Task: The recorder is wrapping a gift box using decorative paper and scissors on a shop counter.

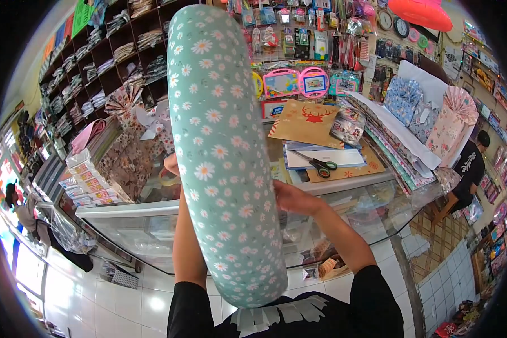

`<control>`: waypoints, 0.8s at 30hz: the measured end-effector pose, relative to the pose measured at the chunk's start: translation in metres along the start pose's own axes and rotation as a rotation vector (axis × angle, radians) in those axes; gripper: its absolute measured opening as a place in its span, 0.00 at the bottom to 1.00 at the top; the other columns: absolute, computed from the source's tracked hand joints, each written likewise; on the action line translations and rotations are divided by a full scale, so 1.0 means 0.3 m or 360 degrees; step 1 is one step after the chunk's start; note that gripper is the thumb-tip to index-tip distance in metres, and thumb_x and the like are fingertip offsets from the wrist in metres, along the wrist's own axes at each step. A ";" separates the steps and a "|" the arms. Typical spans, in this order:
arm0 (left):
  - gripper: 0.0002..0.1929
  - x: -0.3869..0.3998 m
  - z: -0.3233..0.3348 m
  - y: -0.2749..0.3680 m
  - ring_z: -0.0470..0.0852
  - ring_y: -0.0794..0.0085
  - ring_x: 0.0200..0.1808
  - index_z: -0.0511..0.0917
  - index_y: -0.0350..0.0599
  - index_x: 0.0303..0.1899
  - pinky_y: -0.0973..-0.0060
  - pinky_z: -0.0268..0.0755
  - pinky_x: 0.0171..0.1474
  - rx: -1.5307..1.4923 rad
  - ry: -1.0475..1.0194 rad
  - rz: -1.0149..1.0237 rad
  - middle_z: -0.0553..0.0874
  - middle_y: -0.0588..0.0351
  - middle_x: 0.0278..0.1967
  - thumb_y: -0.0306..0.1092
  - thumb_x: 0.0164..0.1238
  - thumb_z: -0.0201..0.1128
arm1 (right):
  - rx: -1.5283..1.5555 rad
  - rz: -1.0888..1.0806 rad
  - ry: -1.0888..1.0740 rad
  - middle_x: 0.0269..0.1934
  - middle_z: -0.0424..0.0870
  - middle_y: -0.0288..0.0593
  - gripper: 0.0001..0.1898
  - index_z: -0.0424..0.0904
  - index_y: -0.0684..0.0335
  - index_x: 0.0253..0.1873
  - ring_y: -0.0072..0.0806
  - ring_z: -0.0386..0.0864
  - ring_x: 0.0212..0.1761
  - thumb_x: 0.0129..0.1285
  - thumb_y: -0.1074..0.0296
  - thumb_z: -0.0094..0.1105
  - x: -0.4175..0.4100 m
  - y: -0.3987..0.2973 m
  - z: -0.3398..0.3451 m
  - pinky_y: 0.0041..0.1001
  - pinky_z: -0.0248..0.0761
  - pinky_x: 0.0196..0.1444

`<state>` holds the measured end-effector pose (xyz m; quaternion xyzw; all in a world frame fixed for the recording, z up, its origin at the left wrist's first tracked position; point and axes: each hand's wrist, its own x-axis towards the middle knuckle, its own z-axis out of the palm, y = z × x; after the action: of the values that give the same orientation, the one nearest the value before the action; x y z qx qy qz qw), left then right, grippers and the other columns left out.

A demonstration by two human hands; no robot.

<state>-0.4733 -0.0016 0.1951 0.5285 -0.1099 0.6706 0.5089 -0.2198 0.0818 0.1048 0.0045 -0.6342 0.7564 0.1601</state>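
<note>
A tall, thick cylinder (pixel 219 160) covered in green paper with a white daisy print stands tilted before me, its lower end close to my chest. My left hand (pixel 172 164) grips its left side, with most of the fingers hidden behind it. On the other side my right hand (pixel 298 199) presses against the cylinder, its fingertips out of sight. What looks like a tape roll (pixel 167 178) shows just below my left hand; whether I hold it cannot be told. Several strips of tape (pixel 279 317) hang at the front of my black shirt.
On the glass counter (pixel 131 209) are scissors (pixel 321 165), a brown deer-print paper (pixel 306 120), stacked boxes (pixel 93 181) and wrapping-paper sheets (pixel 393 139). Wrapped gifts (pixel 452 126) lie at right. One person (pixel 469 169) sits at right; another person (pixel 29 211) is at far left.
</note>
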 end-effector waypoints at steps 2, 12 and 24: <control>0.33 0.017 -0.036 -0.001 0.76 0.52 0.50 0.59 0.27 0.58 0.59 0.71 0.51 -0.0064 -0.0055 -0.0024 0.71 0.35 0.52 0.38 0.50 0.52 | 0.0131 -0.0287 0.0074 0.56 0.68 0.43 0.37 0.53 0.63 0.64 0.28 0.68 0.56 0.51 0.70 0.65 -0.028 -0.034 0.067 0.30 0.65 0.55; 0.25 -0.015 -0.223 0.025 0.81 0.74 0.33 0.66 0.34 0.52 0.79 0.75 0.36 0.1345 0.1217 -0.0548 0.80 0.50 0.37 0.27 0.52 0.66 | -0.0484 -0.0383 0.1220 0.48 0.75 0.43 0.34 0.61 0.67 0.60 0.27 0.75 0.46 0.48 0.69 0.67 -0.100 -0.346 0.015 0.24 0.68 0.47; 0.19 -0.151 -0.482 -0.023 0.79 0.76 0.26 0.69 0.37 0.47 0.81 0.70 0.30 0.2281 0.1169 -0.0581 0.83 0.56 0.29 0.31 0.56 0.64 | 0.0145 -0.0265 0.1119 0.46 0.76 0.41 0.22 0.65 0.66 0.58 0.23 0.75 0.43 0.59 0.69 0.55 -0.033 -0.227 -0.087 0.22 0.70 0.42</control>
<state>-0.5576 0.0749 0.0949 0.4815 0.6055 0.6149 0.1530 -0.1884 0.1142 0.1628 -0.1972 -0.5036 0.7235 0.4291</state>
